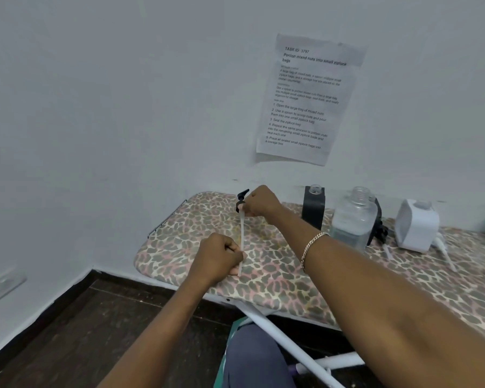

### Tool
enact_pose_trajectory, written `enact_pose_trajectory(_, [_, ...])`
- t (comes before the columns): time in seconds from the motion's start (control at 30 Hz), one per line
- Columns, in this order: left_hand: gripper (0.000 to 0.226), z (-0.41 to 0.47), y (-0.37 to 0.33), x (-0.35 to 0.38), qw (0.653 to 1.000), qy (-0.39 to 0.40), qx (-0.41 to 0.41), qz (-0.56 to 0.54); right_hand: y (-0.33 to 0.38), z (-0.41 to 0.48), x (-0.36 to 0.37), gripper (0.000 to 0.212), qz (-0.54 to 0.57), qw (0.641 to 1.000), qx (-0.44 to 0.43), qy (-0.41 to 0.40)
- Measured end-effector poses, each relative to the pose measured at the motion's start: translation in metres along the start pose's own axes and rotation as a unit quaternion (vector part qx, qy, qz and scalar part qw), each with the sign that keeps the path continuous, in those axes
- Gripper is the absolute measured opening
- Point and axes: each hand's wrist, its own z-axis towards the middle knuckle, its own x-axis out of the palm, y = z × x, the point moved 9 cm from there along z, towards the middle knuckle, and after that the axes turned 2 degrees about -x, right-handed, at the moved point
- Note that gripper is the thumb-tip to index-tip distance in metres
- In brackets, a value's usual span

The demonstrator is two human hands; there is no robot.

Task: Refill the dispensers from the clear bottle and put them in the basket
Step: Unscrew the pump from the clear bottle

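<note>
Now my right hand (259,203) grips the pump head (242,195), my left hand (217,259) pinches its tube (242,233), likely to steady it.

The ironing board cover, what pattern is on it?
The cover has leopard-style spots, grey-brown on pink and cream; head view shows it best.

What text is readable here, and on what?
Paper sheet on the wall: "TASK ID 3797"
Heading: "Portion mixed nuts into small ziplock bags"
Step 1: "Open the large bag of mixed nuts"
Step 2: "Use a spoon to scoop nuts and pour them into one small ziplock bag"
Step 3: "Seal the ziplock bag"
Step 5: "Place all sealed small ziplock bags into a storage box"
Step 4, small paragraphs: too blurred to quote.
Elsewhere: none.
</note>
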Motion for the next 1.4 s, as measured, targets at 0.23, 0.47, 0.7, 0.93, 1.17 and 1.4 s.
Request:
enact_pose_trajectory(0.23, [0.016,0.006,0.004,0.006,1.000,-0.010,0.009,0.027,-0.019,0.005,0.019,0.050,-0.033,0.999,0.016,0.021])
enact_pose_trajectory(0.47, [0.015,0.009,0.006,0.008,0.999,-0.008,-0.002,0.041,-0.032,0.005,0.021,0.054,-0.006,1.000,0.019,0.007])
enact_pose_trajectory(0.7, [0.021,0.008,0.005,0.008,0.998,-0.002,-0.022,0.051,-0.022,-0.006,0.021,0.044,-0.037,0.999,0.004,0.016])
enact_pose_trajectory(0.93, [0.030,0.004,-0.008,-0.004,0.994,-0.040,-0.003,0.097,0.007,-0.035,-0.010,0.050,-0.043,0.999,-0.019,-0.027])
enact_pose_trajectory(1.17, [0.020,-0.009,-0.051,-0.012,0.989,-0.109,0.059,0.079,0.058,-0.082,-0.055,0.051,-0.008,0.992,-0.099,-0.083])
enact_pose_trajectory(1.4, [0.043,-0.033,-0.113,0.016,0.981,-0.119,0.150,0.021,0.105,-0.154,-0.140,0.041,-0.032,0.964,-0.211,-0.159])
